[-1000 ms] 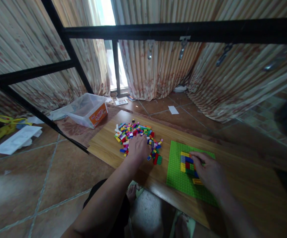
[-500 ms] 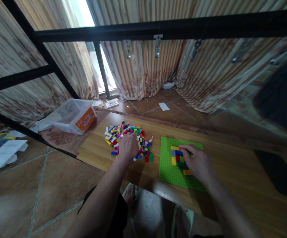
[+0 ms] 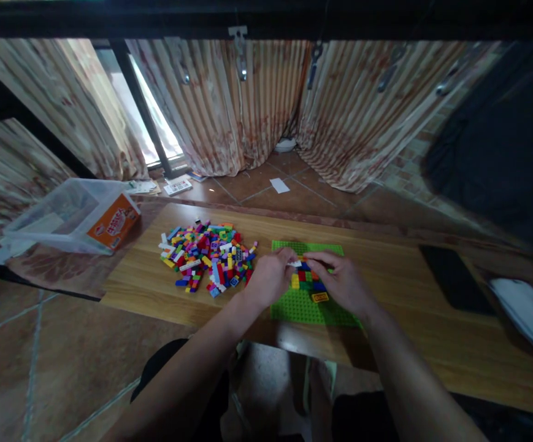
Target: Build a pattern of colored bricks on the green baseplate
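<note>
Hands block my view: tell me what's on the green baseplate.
The green baseplate bears clustered coloured bricks and, nearer the person, an orange brick. The left hand, a white piece at its fingertips, and the right hand cover parts; what lies beneath cannot be seen.

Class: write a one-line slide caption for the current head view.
Left hand holds a white piece over the green baseplate, beside the right hand; loose bricks lie heaped on the table.

Home living space, floor-length patterned curtains (image 3: 266,116), brown tiled floor (image 3: 3,356), wooden table (image 3: 399,282), heaped toy bricks (image 3: 202,243).
</note>
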A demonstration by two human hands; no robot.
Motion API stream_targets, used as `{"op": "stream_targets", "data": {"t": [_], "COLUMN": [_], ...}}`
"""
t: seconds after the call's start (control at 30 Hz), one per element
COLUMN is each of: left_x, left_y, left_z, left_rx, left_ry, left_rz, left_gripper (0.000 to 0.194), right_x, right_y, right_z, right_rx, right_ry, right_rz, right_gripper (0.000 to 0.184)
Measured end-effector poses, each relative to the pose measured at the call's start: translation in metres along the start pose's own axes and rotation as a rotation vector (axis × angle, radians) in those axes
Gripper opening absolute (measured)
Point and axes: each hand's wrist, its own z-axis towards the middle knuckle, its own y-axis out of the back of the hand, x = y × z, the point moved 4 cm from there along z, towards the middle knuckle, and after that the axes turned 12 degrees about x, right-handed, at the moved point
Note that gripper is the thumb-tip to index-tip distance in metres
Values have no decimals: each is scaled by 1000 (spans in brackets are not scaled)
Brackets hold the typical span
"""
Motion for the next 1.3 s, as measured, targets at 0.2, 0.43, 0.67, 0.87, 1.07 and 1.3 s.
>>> {"op": "stream_targets", "data": {"t": [0.2,0.43,0.67,0.87,1.07,1.3], "left_x": [-5,4,11,5,4,-1], "left_y": [-15,-12,-8,-9,-10,-13], "left_z": [13,14,16,16,15,6], "left_rx": [43,41,61,83,83,80], "left_ry": [-37,87,181,185,187,152], "left_rz": [23,104,131,150,186,258], "left_gripper": [11,19,19,18,19,21], "right_x": [-10,-22,-26,-32,-43,-44], "right_y": [1,0,-2,-6,-5,4], "right_z": [-1,1,2,4,6,5], "right_rx": [54,95,105,67,-35,-83], "right_ry": [-9,-60,-60,-93,-197,-254], "right_rz": [-60,-185,-248,-211,-62,53], "right_gripper": [24,20,19,16,7,9]}}
